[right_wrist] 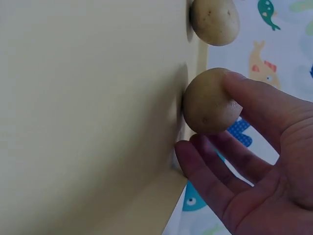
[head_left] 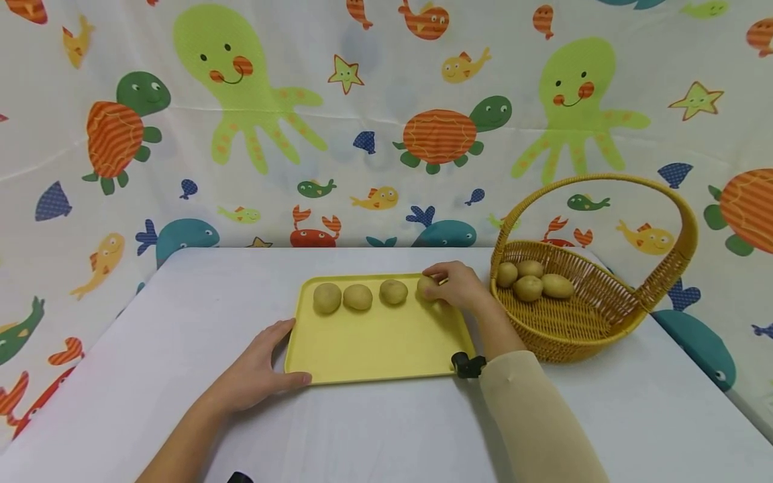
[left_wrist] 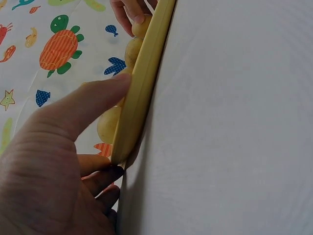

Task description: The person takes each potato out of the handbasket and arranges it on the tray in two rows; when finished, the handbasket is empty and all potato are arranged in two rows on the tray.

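Note:
A yellow tray (head_left: 374, 345) lies on the white table, with several potatoes in a row along its far side. My left hand (head_left: 256, 376) holds the tray's near left corner, thumb on the front rim and fingers along the left side; in the left wrist view the thumb (left_wrist: 98, 100) presses the rim. At the tray's far right corner, my right hand (head_left: 459, 288) grips the rightmost potato (right_wrist: 210, 103) between thumb and fingers. That potato sits on or just above the tray floor. A neighbouring potato (right_wrist: 215, 20) lies apart from it.
To the right of the tray stands a woven basket (head_left: 574, 342) with a tall arched handle (head_left: 604, 178). Several potatoes (head_left: 528, 287) lie at its left side. Behind the table hangs a curtain (head_left: 374, 100) printed with sea animals.

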The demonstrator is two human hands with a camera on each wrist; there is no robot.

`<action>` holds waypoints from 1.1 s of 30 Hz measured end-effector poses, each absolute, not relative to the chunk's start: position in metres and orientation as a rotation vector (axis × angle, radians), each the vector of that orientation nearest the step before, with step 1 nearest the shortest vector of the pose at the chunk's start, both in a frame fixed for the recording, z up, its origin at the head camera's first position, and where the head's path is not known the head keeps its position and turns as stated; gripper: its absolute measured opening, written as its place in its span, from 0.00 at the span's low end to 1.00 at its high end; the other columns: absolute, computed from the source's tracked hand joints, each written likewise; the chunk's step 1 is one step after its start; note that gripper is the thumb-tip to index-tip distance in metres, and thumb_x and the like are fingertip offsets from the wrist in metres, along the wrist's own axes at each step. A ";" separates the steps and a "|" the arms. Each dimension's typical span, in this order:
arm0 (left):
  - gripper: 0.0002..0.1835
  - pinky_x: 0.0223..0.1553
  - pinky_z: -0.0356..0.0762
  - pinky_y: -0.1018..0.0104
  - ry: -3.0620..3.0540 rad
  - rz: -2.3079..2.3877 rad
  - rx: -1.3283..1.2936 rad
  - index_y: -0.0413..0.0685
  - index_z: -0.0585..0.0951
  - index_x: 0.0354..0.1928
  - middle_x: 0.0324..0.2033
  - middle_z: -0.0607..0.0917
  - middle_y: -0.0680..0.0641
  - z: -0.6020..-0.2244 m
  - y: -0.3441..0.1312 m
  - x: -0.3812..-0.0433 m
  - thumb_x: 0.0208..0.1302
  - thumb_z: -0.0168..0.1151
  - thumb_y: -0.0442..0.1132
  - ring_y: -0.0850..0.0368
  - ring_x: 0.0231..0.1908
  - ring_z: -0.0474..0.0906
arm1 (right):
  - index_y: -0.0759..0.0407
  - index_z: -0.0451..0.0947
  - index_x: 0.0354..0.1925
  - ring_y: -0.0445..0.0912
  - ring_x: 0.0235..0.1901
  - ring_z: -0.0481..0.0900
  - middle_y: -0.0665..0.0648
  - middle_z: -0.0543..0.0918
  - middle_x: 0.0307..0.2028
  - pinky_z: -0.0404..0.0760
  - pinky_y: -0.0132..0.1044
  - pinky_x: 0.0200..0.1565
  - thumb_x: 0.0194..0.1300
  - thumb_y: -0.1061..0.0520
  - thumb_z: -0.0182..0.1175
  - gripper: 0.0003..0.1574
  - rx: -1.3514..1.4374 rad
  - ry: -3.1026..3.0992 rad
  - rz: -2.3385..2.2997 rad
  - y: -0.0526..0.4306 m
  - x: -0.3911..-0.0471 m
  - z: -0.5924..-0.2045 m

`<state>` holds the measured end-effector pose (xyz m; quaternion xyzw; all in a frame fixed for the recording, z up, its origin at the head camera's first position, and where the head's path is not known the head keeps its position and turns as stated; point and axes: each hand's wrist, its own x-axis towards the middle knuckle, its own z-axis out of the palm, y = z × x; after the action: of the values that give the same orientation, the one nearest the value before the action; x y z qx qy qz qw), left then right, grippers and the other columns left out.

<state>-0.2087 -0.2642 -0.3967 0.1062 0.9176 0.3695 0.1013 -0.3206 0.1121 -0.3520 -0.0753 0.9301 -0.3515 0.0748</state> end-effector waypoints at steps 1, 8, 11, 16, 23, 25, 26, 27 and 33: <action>0.60 0.74 0.50 0.27 2.711 1.093 0.315 0.42 0.57 0.80 0.79 0.58 0.33 -0.397 -0.264 -0.209 0.53 0.77 0.61 0.30 0.78 0.49 | 0.55 0.81 0.65 0.57 0.54 0.81 0.65 0.84 0.58 0.84 0.44 0.51 0.66 0.53 0.70 0.30 -0.228 2.794 -1.044 0.111 -0.321 -0.351; 0.60 0.74 0.51 0.27 2.712 1.088 0.314 0.42 0.57 0.80 0.79 0.58 0.33 -0.396 -0.263 -0.209 0.53 0.77 0.61 0.30 0.78 0.49 | 0.54 0.81 0.64 0.59 0.58 0.78 0.66 0.81 0.60 0.81 0.48 0.57 0.66 0.56 0.70 0.29 -0.237 2.789 -0.996 0.105 -0.322 -0.350; 0.60 0.75 0.50 0.27 2.704 1.087 0.299 0.42 0.56 0.80 0.79 0.57 0.33 -0.396 -0.263 -0.210 0.53 0.77 0.61 0.30 0.79 0.48 | 0.54 0.81 0.64 0.59 0.58 0.78 0.66 0.81 0.60 0.81 0.48 0.57 0.65 0.56 0.71 0.29 -0.220 2.798 -1.000 0.105 -0.322 -0.352; 0.60 0.75 0.50 0.27 2.708 1.091 0.309 0.42 0.57 0.80 0.79 0.58 0.33 -0.396 -0.264 -0.210 0.53 0.77 0.61 0.30 0.78 0.49 | 0.53 0.82 0.63 0.59 0.58 0.78 0.66 0.81 0.61 0.81 0.48 0.57 0.64 0.57 0.71 0.29 -0.196 2.804 -1.019 0.107 -0.324 -0.356; 0.60 0.74 0.51 0.27 2.713 1.101 0.328 0.40 0.57 0.80 0.78 0.58 0.31 -0.396 -0.265 -0.209 0.53 0.77 0.60 0.29 0.78 0.49 | 0.53 0.81 0.64 0.60 0.61 0.76 0.66 0.80 0.62 0.79 0.51 0.61 0.64 0.57 0.70 0.29 -0.238 2.781 -1.022 0.105 -0.323 -0.353; 0.60 0.74 0.51 0.27 2.714 1.098 0.324 0.41 0.57 0.80 0.78 0.58 0.32 -0.397 -0.266 -0.209 0.53 0.77 0.61 0.29 0.78 0.49 | 0.52 0.81 0.64 0.60 0.62 0.76 0.66 0.80 0.63 0.79 0.51 0.60 0.64 0.57 0.70 0.30 -0.242 2.778 -1.023 0.104 -0.322 -0.352; 0.60 0.74 0.51 0.27 2.714 1.096 0.324 0.41 0.57 0.80 0.78 0.58 0.32 -0.397 -0.266 -0.210 0.53 0.77 0.61 0.29 0.78 0.49 | 0.52 0.81 0.64 0.60 0.62 0.76 0.66 0.80 0.63 0.79 0.51 0.61 0.64 0.57 0.70 0.30 -0.243 2.778 -1.025 0.104 -0.322 -0.352; 0.60 0.75 0.51 0.27 2.712 1.098 0.316 0.42 0.57 0.80 0.78 0.58 0.33 -0.397 -0.266 -0.210 0.53 0.77 0.61 0.30 0.78 0.49 | 0.52 0.81 0.64 0.60 0.62 0.76 0.66 0.79 0.63 0.79 0.51 0.61 0.64 0.57 0.70 0.30 -0.247 2.778 -1.026 0.104 -0.322 -0.352; 0.60 0.75 0.51 0.27 2.702 1.096 0.314 0.42 0.57 0.80 0.78 0.58 0.33 -0.395 -0.264 -0.209 0.53 0.77 0.60 0.30 0.78 0.49 | 0.52 0.81 0.65 0.59 0.63 0.76 0.63 0.78 0.67 0.80 0.51 0.61 0.64 0.58 0.70 0.30 -0.252 2.773 -1.038 0.102 -0.321 -0.351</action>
<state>-0.2089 -0.2644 -0.3955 0.1064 0.9163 0.3717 0.1043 -0.3206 0.1023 -0.3511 -0.0846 0.9299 -0.3479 0.0848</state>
